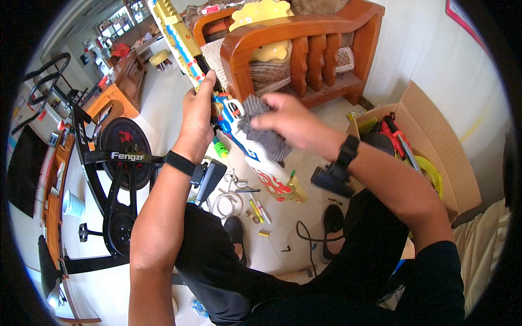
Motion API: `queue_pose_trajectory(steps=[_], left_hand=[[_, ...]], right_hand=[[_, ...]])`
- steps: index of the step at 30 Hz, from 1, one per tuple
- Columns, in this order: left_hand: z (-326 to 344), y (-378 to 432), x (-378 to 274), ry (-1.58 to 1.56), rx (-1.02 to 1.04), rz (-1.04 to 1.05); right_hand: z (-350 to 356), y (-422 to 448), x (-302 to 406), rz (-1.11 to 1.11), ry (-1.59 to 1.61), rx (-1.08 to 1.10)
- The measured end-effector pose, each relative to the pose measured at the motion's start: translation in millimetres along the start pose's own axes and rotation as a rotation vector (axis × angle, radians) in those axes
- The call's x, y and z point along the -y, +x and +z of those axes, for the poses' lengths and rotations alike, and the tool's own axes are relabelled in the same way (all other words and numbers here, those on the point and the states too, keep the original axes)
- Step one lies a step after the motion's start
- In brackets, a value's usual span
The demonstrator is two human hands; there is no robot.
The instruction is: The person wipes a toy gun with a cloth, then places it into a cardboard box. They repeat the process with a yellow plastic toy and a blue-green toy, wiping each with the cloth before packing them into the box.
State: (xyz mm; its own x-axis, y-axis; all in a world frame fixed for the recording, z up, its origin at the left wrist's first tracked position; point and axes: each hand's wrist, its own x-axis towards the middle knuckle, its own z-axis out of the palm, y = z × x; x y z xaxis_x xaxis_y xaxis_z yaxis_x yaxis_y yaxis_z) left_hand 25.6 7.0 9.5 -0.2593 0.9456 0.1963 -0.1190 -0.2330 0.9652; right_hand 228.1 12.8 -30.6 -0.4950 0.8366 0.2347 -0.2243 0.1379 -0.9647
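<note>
My left hand (197, 114) grips the middle of a long toy gun (261, 169), which slants across the view with its gold barrel up at the left. White, blue and gold cover its body, and red flame patterns mark the stock end. Pinched in my right hand (299, 122) is a grey striped cloth (265, 134). The cloth lies against the white stock, just behind the grip, and hides part of it. Some blur shows on the right hand. Below the gun's middle a bright green piece (220, 149) sticks out.
An exercise bike (122, 163) stands close on the left. A wooden bench (301, 24) with cushions is ahead. At the right sits an open cardboard box (444, 163) holding assorted items. Markers (257, 210), a white cable (226, 203) and a black cord (310, 240) lie on the floor.
</note>
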Motion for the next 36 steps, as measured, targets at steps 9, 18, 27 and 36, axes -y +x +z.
queue_pose_trajectory(steps=[9,18,27,36], left_hand=[[-5.3,-2.8,-2.8,0.018,-0.111,-0.066],[6.5,-2.3,8.2,0.035,-0.15,0.004],[-26.9,11.0,2.9,0.105,-0.096,-0.001],[-16.4,3.7,-2.0,-0.101,-0.059,0.023]], right_hand=[[-4.2,-9.8,4.5,-0.148,-0.603,0.078],[31.2,-12.1,7.5,-0.564,-1.067,-0.018],[-26.5,3.8,5.3,-0.098,-0.891,0.128],[9.0,-1.5,-5.0,-0.218,-0.564,0.102]])
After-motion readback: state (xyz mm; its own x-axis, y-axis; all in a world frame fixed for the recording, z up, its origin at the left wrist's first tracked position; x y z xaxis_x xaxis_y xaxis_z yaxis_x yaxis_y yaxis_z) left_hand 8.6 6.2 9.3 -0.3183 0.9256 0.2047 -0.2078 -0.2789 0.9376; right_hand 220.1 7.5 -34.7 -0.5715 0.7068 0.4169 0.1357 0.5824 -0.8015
